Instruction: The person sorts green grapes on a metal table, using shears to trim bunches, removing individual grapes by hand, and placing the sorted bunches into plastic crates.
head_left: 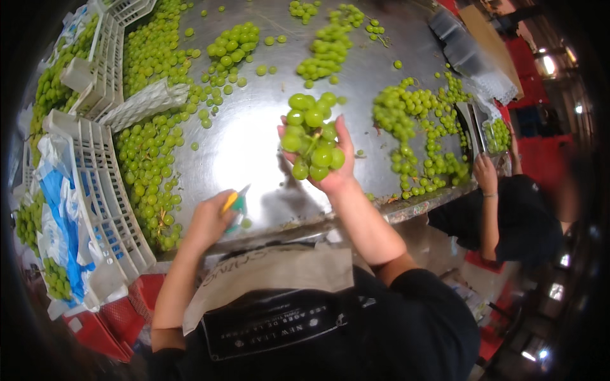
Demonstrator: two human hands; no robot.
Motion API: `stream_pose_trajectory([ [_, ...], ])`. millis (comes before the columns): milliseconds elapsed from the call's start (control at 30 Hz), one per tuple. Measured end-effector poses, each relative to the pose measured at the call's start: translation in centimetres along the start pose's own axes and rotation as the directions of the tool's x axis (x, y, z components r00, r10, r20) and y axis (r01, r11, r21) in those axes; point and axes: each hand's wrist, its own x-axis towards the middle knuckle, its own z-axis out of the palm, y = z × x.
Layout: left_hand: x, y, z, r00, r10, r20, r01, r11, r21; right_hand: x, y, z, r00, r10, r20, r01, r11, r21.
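One held grape bunch [312,136], one pair of scissors [234,204], two white crates [105,190] (loose grapes [413,127] uncountable), three hands

The grapes [312,136] were all bright green, and the table [254,140] under them was shiny silver-grey. The snips [234,204] had yellow and teal handles, the crates [108,190] were white with a blue-and-white liner [60,203], plus red bins [95,327] below.

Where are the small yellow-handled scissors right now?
In the head view, the small yellow-handled scissors are in the person's left hand, low over the near edge of the shiny metal table, left of the raised green grape bunch.
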Motion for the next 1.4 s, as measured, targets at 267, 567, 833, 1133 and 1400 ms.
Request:
stream_pose_trajectory([
  [267,0.8,1.1,1.7,0.981,0.169,0.099,-0.193,0.927,0.323,-0.2,-0.4,0.3,0.998,-0.065,-0.018,0.064,0.996,-0.058],
  [567,1.4,5.3,-0.7,0.951,0.308,-0.017,-0.299,0.935,0.188,-0.4,-0.4,0.7,0.994,-0.103,0.03,0.107,0.976,-0.188],
  [833,1.0,3.2,-1.6,0.952,0.303,-0.05,-0.291,0.942,0.17,1.9,-7.1,-2.1,0.831,-0.55,-0.08,0.362,0.644,-0.675],
  [1133,-0.4,0.8,-3.5,0.968,0.21,-0.135,-0.195,0.974,0.118,5.8,-22.8,-3.9,0.552,-0.834,-0.007,-0.147,-0.089,-0.985],
  [1400,-1.8,0.4,-3.0,0.958,0.221,-0.185,-0.206,0.974,0.097,6.5,-22.0,-5.3,0.484,-0.852,0.198,-0.289,-0.369,-0.883],
])
